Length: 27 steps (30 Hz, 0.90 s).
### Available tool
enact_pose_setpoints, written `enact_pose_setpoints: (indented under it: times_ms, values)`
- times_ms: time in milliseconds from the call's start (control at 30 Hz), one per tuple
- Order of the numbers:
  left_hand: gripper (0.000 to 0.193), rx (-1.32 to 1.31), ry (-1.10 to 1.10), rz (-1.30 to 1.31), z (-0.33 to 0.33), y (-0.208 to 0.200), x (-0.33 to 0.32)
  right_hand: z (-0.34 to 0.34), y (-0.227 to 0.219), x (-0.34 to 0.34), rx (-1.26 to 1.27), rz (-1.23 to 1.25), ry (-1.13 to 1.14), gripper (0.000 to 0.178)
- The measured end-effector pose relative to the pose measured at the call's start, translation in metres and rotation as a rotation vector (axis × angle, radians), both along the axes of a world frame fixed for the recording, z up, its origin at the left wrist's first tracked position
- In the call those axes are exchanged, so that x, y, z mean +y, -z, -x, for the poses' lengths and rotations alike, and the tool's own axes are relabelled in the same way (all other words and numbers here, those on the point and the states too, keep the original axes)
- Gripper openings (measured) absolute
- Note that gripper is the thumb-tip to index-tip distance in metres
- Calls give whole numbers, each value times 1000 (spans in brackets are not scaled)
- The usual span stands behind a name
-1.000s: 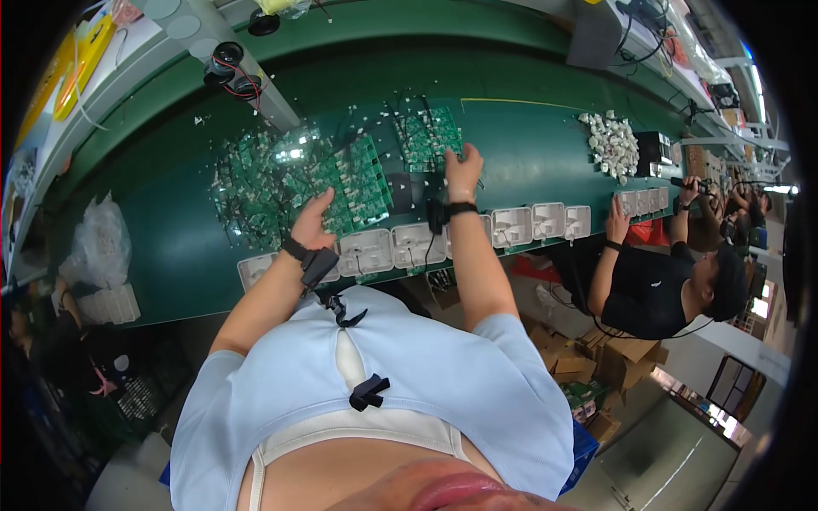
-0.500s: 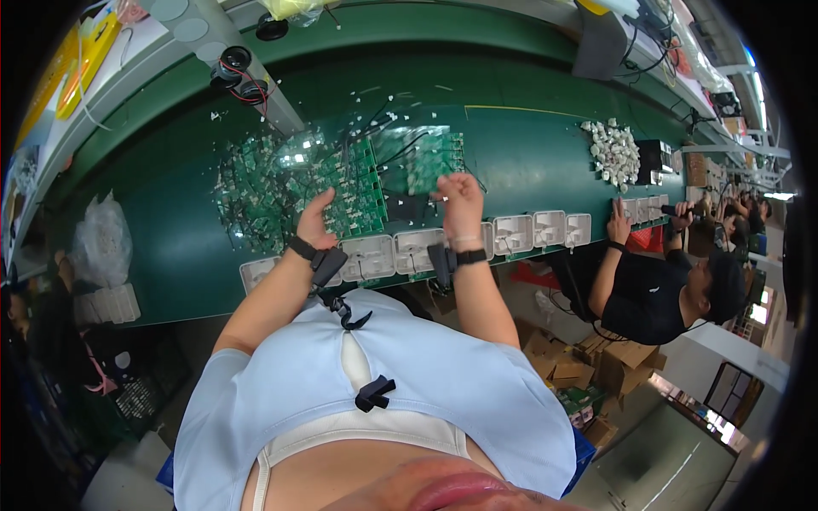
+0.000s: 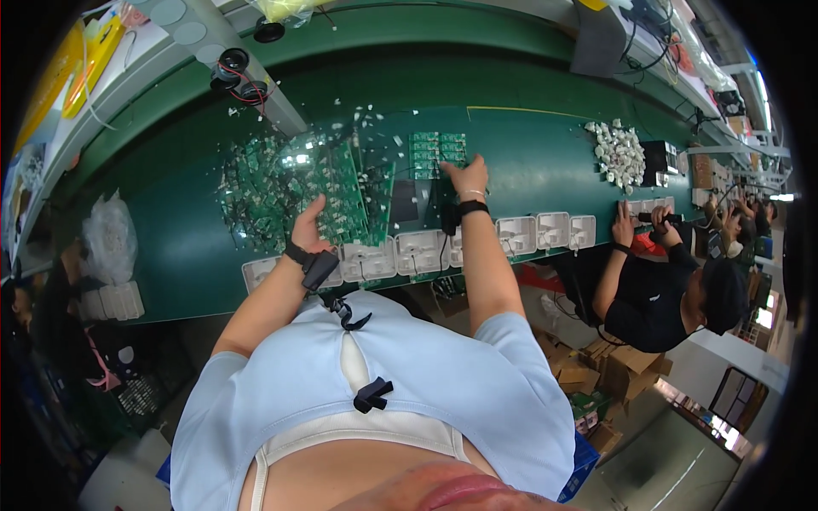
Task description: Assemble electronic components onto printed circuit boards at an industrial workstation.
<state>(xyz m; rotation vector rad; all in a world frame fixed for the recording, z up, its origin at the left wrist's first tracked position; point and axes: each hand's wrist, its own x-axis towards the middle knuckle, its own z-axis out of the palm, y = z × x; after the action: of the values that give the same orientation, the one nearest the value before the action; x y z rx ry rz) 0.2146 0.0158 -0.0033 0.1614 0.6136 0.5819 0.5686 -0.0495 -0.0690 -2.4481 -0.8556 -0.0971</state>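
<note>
A small green circuit board panel [image 3: 425, 157] lies on the far middle of the green bench. My right hand [image 3: 468, 177] is at its near right corner, thumb on the board side and fingers along its right edge, gripping it there. Left of it spreads a heap of green circuit boards [image 3: 341, 192] with black wires and small white connectors, partly under shiny clear film. My left hand [image 3: 309, 226] stands at the near edge of this heap, thumb stretched up and apart, the other fingers partly hidden. Nothing shows in its grasp. Both wrists wear black bands.
White plastic housings [image 3: 370, 258] line the near bench edge. Small white parts form a pile [image 3: 617, 155] at the right, near a co-worker in black [image 3: 656, 294]. A clear plastic bag [image 3: 109, 238] sits at the left. A grey post [image 3: 230, 64] rises behind the boards.
My right hand has moved away and slightly right, and the small panel now lies farther back, flat. Loose white bits have shifted around the heap. My left hand has moved slightly nearer and left.
</note>
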Motion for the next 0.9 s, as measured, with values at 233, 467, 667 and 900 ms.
enact_pose_setpoints:
  times_ms: [233,467,667,900]
  values:
    - [46,-10,97,-105,1,-13,-2,-22,8,4,899,-48,-193,39]
    - [44,-65,66,-70,1,-20,-6,-2,-62,-37,1429,-634,-108,17]
    - [41,-164,67,-19,-4,-27,-10,13,-84,-52,1640,-471,-279,18]
    - [39,-223,50,-5,-1,-32,-10,71,-106,-59,1658,-459,-421,19]
